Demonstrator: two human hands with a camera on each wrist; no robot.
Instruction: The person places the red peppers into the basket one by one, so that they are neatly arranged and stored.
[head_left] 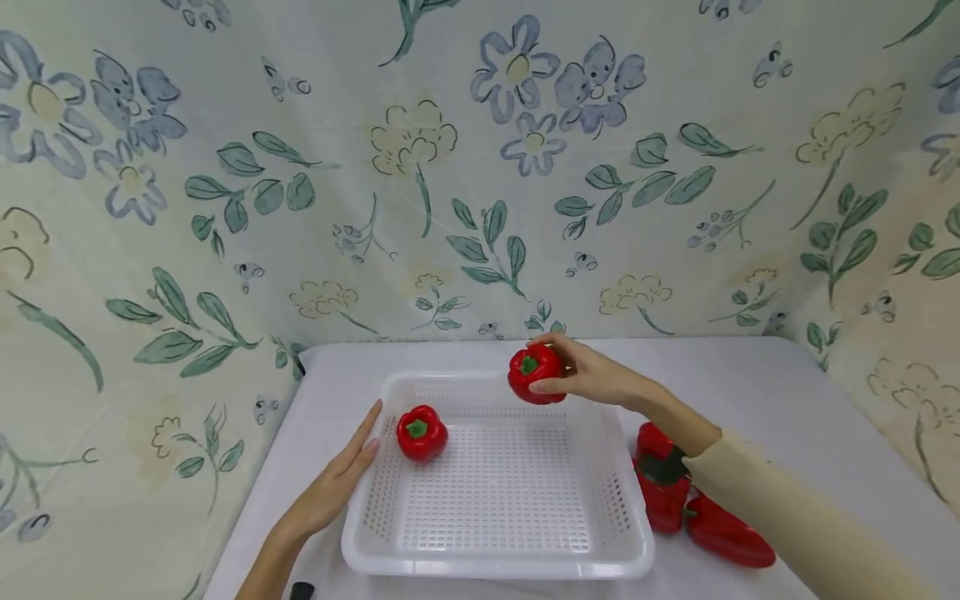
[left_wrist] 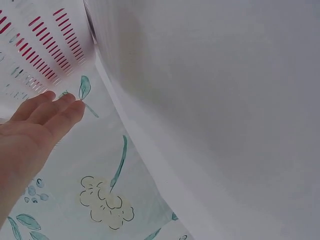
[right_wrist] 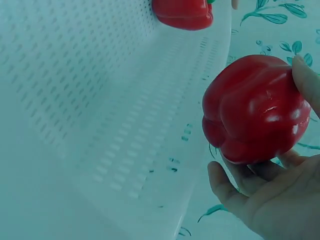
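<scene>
peppers (head_left: 726, 533): right of basket (head_left: 495, 568), partly behind your right arm (head_left: 780, 500)
held pepper (head_left: 536, 383): stem faces you, long axis unclear
right hand (head_left: 592, 372): grips it
left hand (head_left: 339, 479): straight fingers touch basket

The right hand (right_wrist: 280, 195) holds a pepper (right_wrist: 256, 111) near a basket (right_wrist: 125, 135).

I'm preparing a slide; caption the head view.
Left hand at a white basket with one red pepper inside; right hand grips another pepper by the basket's far rim.
</scene>
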